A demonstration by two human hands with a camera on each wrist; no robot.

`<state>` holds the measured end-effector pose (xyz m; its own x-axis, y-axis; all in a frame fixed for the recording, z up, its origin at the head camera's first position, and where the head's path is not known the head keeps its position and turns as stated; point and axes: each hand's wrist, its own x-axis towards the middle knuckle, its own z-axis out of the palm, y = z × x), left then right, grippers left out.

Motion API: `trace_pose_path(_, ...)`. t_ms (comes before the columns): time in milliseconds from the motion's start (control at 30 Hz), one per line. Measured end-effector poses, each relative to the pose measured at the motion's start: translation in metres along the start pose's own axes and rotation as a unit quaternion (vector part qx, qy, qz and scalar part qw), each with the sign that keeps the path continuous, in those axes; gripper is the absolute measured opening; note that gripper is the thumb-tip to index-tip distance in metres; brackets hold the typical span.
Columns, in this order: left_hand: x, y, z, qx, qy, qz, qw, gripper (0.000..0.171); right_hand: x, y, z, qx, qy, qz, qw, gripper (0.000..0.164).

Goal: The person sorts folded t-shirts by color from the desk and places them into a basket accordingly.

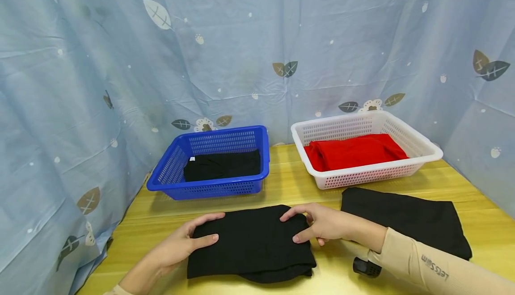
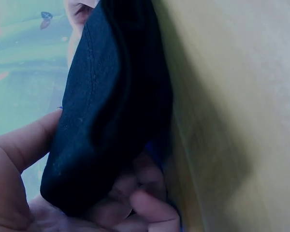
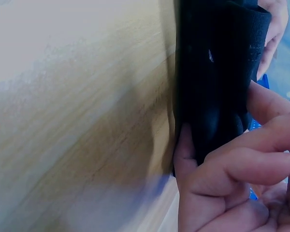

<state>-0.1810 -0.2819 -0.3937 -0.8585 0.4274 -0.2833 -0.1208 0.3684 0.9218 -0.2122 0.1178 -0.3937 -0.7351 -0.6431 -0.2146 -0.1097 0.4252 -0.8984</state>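
Note:
A folded black garment (image 1: 251, 246) lies flat at the front of the table, its lower layers showing along the near edge. My left hand (image 1: 189, 239) grips its left end, thumb on top; in the left wrist view the other fingers (image 2: 152, 210) curl beneath the black cloth (image 2: 106, 106). At the right end, my right hand (image 1: 322, 225) holds the garment with thumb and index finger on top. The right wrist view shows a fingertip (image 3: 186, 140) tucked at the underside of the cloth (image 3: 212, 82).
Behind on the left stands a blue basket (image 1: 213, 187) with a black garment (image 1: 225, 164) inside. A white basket (image 1: 370, 173) at the back right contains red cloth (image 1: 356, 152). Another folded black garment (image 1: 406, 217) lies on the wooden table (image 1: 132, 237), under the right forearm. A patterned curtain (image 1: 241, 62) hangs behind.

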Motion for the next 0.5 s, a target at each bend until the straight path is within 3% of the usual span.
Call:
trace_pose_path(233,-0.0026,0.0012,0.0023,0.002,-0.012,0.01,0.9999,0.063,-0.0031,-0.0005,-0.0012,-0.007,0.003,-0.008,1.0,0.05)
trace_pose_path(500,-0.0059,-0.001,0.0036,0.025,0.001,0.01,0.9996,0.052,-0.0055,-0.0043,-0.0037,-0.013,0.011,-0.02,1.0,0.051)
